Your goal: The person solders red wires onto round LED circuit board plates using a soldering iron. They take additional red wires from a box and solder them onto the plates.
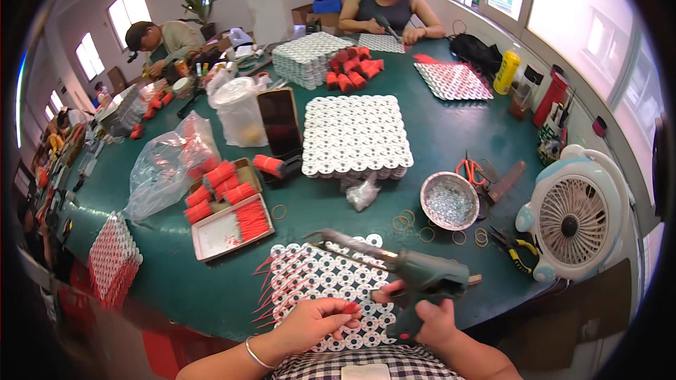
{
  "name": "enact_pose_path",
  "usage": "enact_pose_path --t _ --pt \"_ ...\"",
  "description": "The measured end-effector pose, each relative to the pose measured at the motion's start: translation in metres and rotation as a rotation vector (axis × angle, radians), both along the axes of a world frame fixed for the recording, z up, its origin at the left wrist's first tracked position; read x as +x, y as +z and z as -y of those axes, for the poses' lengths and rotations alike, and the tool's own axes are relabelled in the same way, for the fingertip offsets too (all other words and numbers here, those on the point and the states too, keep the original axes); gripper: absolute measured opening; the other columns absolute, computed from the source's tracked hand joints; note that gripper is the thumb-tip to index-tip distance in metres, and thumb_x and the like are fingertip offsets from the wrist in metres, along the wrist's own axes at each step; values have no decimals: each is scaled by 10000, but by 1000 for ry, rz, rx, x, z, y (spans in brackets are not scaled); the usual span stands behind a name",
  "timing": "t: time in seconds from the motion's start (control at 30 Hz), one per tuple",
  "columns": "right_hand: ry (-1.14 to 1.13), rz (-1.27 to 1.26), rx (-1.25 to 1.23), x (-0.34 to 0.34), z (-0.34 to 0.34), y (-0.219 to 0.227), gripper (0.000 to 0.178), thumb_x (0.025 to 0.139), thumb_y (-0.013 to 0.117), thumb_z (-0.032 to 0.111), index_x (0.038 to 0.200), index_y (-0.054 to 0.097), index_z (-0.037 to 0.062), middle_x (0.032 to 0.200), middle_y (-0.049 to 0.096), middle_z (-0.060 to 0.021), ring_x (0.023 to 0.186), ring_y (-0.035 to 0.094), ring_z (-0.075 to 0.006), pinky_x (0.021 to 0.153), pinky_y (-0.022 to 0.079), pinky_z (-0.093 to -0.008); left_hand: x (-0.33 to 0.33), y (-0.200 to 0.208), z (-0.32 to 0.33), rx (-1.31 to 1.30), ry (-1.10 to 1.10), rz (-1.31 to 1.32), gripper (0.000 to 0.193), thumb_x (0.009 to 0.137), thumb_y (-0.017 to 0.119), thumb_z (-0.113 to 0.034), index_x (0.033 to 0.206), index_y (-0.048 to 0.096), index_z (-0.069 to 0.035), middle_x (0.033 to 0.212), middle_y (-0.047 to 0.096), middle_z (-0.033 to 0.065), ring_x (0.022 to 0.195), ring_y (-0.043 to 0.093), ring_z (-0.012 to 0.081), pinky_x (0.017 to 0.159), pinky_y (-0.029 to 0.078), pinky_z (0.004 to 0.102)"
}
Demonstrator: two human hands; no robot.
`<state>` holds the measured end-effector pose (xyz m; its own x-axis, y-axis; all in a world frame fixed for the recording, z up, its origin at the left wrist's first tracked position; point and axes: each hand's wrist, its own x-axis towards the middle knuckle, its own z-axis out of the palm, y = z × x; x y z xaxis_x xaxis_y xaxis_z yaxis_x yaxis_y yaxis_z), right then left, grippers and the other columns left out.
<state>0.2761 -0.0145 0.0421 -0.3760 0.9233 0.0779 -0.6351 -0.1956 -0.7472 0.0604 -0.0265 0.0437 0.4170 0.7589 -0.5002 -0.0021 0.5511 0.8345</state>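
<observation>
Raised over the near edge of the table [366, 218], the green soldering gun [431, 276] sits in your right hand [435, 324], your fingers wrapped around its handle. Below its barrel lies a sheet of white discs [345, 283], flat on the table just in front of you and partly hidden by your hands. Red wires [282, 276] run from its left part, so that side looks done; the visible discs farther right show none, so, by judgement, much of the sheet seems left. The gun's long axis runs crosswise, its tip pointing left and slightly away from you, its grip angled down; the sheet looks nearly square, without a clear long axis, and its wires trail past the left edge. Your left hand [317, 320] pinches a small red piece [351, 307] above the sheet. Beyond, a shallow box [218, 236] of red wires stands leftward, a bowl [461, 226] of silvery bits rightward, and a stack of white sheets [357, 134] farther back.
</observation>
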Motion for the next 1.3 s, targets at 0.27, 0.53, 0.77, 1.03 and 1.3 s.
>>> enact_pose_path --t 0.27,0.53,0.77,1.03,1.3 --pt "-32 124 -2 -2 -19 5 547 828 565 239 1266 368 -24 1192 507 -185 1122 486 -272 974 355 -414 17 -3 -23 -242 112 245 258 911 457 -62 1141 512 40 982 603 147 915 602 212 795 502 304" --pt "139 343 30 -2 -29 -7 379 811 561 134 1163 487 12 1048 571 -102 955 546 -174 834 439 -341 9 -10 -36 -252 -36 282 206 892 519 -128 1033 569 15 936 622 81 842 598 135 699 490 246" --pt "119 588 178 -14 -38 6 315 736 635 42 1043 567 31 965 609 -69 855 573 -141 754 453 -283 4 -5 -43 -84 -70 101 206 892 508 -86 1072 577 -13 918 626 40 805 573 81 687 466 208" --pt "266 485 92 34 -59 7 607 786 577 240 1256 347 -67 1128 544 -198 1074 531 -291 923 409 -401 -20 -7 -46 22 -27 -59 158 891 500 -65 1006 497 44 962 619 117 883 605 132 787 486 236" --pt "172 967 295 84 -67 46 586 793 601 348 1195 412 -34 1095 562 -183 828 630 -276 737 505 -350 -47 -16 -48 89 283 -4 117 864 555 -71 887 493 25 881 646 122 760 634 130 644 518 234"
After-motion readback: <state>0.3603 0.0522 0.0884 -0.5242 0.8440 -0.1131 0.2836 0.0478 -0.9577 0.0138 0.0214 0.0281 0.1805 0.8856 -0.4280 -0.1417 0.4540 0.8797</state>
